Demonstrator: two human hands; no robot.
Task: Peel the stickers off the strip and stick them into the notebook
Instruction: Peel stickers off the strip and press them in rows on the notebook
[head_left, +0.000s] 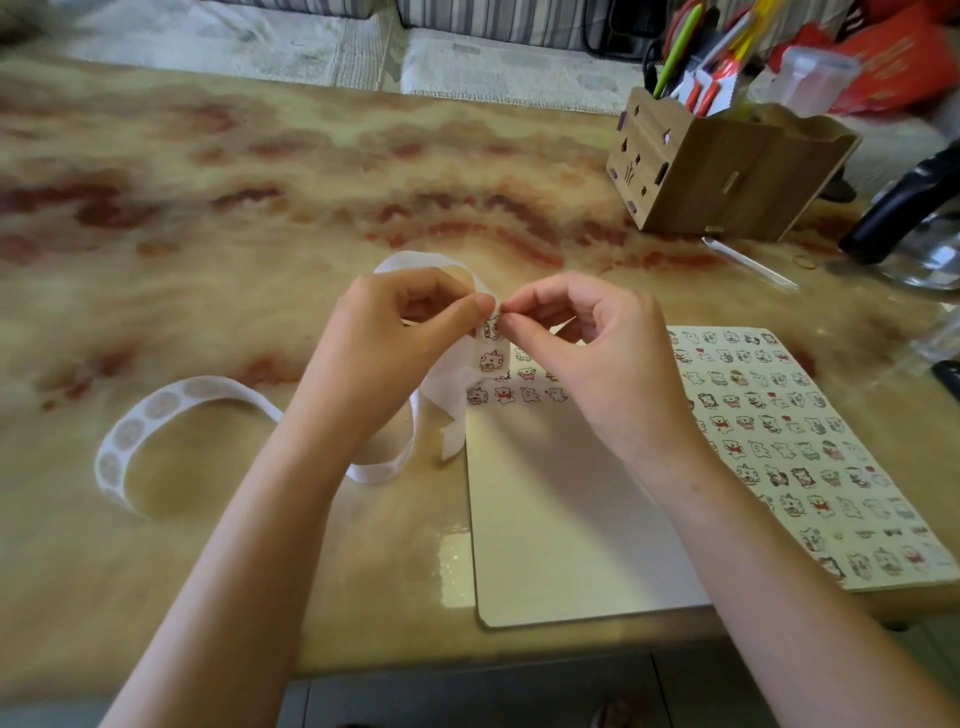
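1. White paper strip (452, 410) curls in loops over the table (260, 182). One end lies far to my left, and the other end is up between both hands.
2. I see the left hand (395, 338) pinching the strip near its top, thumb and finger pressed together on it.
3. I see the right hand (587, 343) right beside it, with thumb and fingertips closed on the edge of a small bear sticker (491, 328) on the strip. I cannot tell if the sticker has come loose yet.
4. More little stickers show on the strip just under the hands.
5. I see the notebook (571, 545) lying open on the table, under the right arm. Its near page is mostly blank, with a few stickers along the top.
6. The far page on the right is full of rows of bear pictures.
7. A wooden pen box (727, 171) stands far back on the right, well apart from the hands.
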